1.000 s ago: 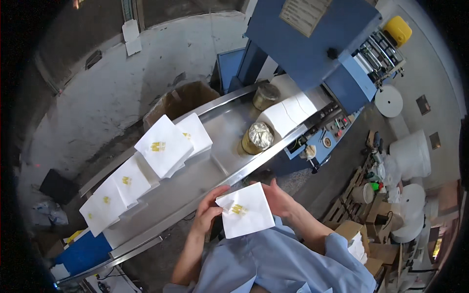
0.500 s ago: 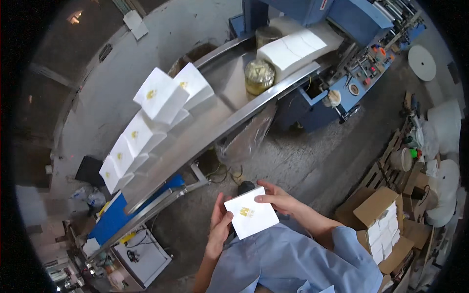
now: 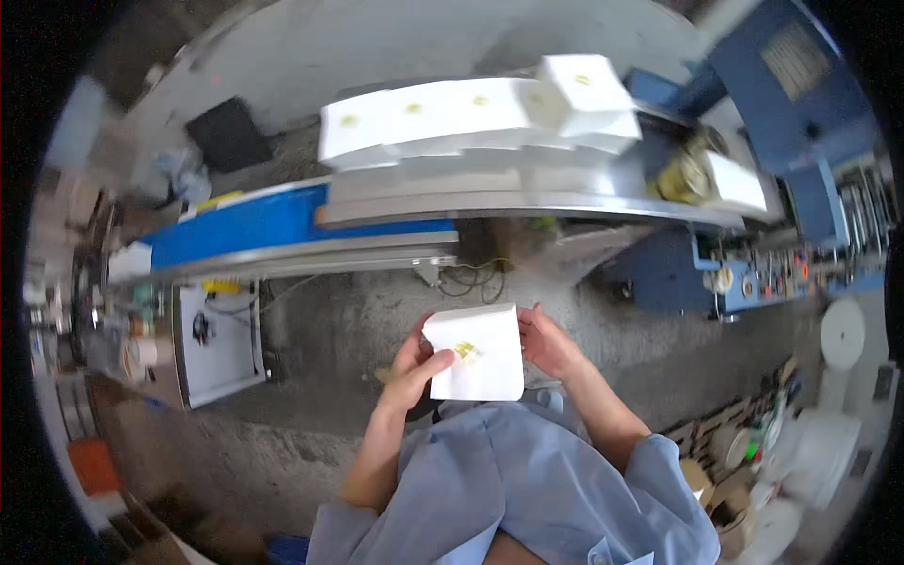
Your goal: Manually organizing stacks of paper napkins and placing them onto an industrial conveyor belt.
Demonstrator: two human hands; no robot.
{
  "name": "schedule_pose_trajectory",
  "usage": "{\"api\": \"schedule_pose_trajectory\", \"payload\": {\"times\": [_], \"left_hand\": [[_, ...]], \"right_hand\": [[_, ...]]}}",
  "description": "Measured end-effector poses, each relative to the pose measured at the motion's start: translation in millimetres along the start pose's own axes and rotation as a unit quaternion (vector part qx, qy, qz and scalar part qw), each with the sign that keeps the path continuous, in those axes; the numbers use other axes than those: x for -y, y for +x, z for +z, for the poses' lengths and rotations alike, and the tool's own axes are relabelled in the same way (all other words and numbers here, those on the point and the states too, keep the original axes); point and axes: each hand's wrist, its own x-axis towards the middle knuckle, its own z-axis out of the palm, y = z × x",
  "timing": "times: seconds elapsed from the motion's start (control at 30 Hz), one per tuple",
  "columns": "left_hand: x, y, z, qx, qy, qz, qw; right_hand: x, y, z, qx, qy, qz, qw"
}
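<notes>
The right hand [image 3: 554, 347] has lifted its thumb off the napkin stack [image 3: 492, 365] (its hold cannot be told); the left hand [image 3: 408, 377] clasps the stack before the blue shirt [image 3: 499, 457]. Apparent step: in-hand handling, next wanting two-sided support.

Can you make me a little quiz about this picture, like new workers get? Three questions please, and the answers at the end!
1. Pick one: what colour is the print on the held napkin stack?
A) red
B) yellow-gold
C) purple

2. True or false: the left hand has its thumb on the stack's printed face.

3. Fill in: the conveyor belt on the picture's left side is coloured ____.

Key: 1. B; 2. True; 3. blue.
</notes>
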Motion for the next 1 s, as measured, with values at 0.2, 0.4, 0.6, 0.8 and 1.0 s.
{"api": "schedule_pose_trajectory", "payload": {"times": [0.2,0.4,0.6,0.8,1.0], "left_hand": [[-63,-71,-142,-0.097,0.01,0.077,0.992],[-138,-156,-255,-0.167,0.008,0.111,0.98],[-190,-215,-340,-0.228,0.015,0.158,0.961],[-264,-229,-426,-0.3,-0.027,0.185,0.935],[-328,-215,-573,-0.475,-0.007,0.262,0.84]], "right_hand": [[-40,95,168,0.11,-0.195,-0.032,0.974],[-84,173,327,0.102,-0.253,-0.043,0.961],[-116,261,433,0.17,-0.258,0.017,0.951],[-124,358,552,0.234,-0.299,0.007,0.925],[-127,528,704,0.22,-0.192,-0.023,0.956]]}}
